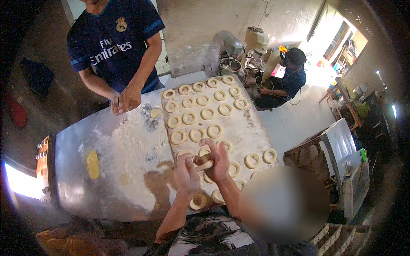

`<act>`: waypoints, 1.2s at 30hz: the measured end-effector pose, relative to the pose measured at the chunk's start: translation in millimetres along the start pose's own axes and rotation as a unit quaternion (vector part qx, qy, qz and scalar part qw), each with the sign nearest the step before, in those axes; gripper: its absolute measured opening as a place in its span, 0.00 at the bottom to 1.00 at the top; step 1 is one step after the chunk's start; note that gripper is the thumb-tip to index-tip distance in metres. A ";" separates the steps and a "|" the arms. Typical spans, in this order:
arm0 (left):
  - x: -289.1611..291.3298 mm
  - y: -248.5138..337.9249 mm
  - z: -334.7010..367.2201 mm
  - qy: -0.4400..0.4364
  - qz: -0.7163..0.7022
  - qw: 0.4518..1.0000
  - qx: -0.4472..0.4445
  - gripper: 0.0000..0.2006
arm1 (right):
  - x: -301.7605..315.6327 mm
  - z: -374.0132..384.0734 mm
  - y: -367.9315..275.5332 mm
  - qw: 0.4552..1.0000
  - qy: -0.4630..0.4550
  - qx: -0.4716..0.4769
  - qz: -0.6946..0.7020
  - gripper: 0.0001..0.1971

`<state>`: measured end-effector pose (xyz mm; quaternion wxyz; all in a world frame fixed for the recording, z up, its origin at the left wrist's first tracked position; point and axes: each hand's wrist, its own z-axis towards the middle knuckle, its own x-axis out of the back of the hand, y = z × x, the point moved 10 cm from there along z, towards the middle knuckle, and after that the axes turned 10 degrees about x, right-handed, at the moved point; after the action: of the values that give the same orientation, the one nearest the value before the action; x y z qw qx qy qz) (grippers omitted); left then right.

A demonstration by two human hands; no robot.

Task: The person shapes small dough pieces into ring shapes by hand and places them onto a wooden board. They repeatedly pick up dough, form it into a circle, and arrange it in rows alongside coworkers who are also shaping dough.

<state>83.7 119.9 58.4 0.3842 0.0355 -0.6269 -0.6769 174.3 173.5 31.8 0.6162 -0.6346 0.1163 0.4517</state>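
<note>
Both hands are meeting over the near end of the floured board [256,136], left hand [186,173] and right hand [218,161] closing on a dough ring [204,164], while finished rings [200,113] are filling the far rows and two dough discs [124,179] are waiting.

No pkgs, signs or screens visible.

Both forearms rise from six o'clock toward twelve, converging. The left hand [186,173] sits at nine o'clock of the right hand [219,161], fingers curled inward. Both hands meet, thumbs pinching together, wrists slightly bent.
</note>
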 end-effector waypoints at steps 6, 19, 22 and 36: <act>-69.5 40.3 9.2 -0.074 -0.028 0.996 -0.033 0.07 | 54.1 -5.7 -57.1 0.985 0.166 -0.007 0.048 0.24; -183.6 81.5 7.3 -0.225 -0.027 0.972 -0.055 0.11 | 164.9 -9.9 -107.8 0.938 0.137 -0.034 -0.317 0.35; -223.8 67.3 31.4 -0.197 0.075 0.975 -0.071 0.21 | 220.5 -4.0 -125.8 0.844 0.272 -0.073 -0.457 0.41; 67.8 -114.2 -17.6 -0.092 0.134 0.973 0.165 0.18 | -5.8 20.4 22.8 0.807 -0.048 0.037 -0.588 0.12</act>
<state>-8.9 57.9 -16.0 0.4007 -0.0486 -0.7620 -0.5063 146.2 184.3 23.9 0.7916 -0.5359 -0.2922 0.0284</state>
